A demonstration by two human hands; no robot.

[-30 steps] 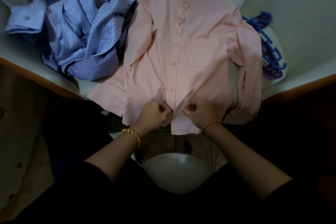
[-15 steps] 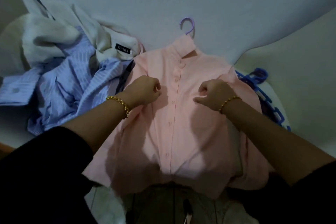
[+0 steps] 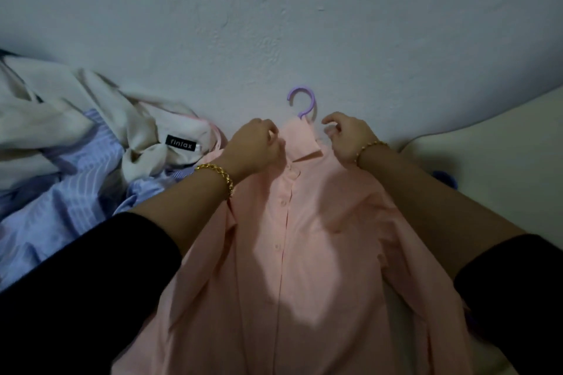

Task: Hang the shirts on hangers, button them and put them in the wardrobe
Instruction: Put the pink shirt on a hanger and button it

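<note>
A pink shirt (image 3: 292, 253) lies front up on the white surface, its placket closed by a row of buttons. A purple hanger hook (image 3: 301, 103) sticks out above its collar; the rest of the hanger is hidden inside the shirt. My left hand (image 3: 256, 146) is curled on the left side of the collar and pinches the cloth there. On the right side of the collar my right hand (image 3: 347, 137) sits with its fingers hooked over the top of the shoulder. Both wrists wear gold bracelets.
To the left lies a crumpled blue striped shirt (image 3: 76, 201), with a cream garment (image 3: 91, 106) bearing a black label on top of it. A bit of blue hanger (image 3: 444, 179) shows behind my right forearm. A pale wall (image 3: 274, 24) stands just behind the shirts.
Both hands have travelled from the shirt's hem up along the placket to the collar. The view has tilted up, so the hanger hook and wall now show.
</note>
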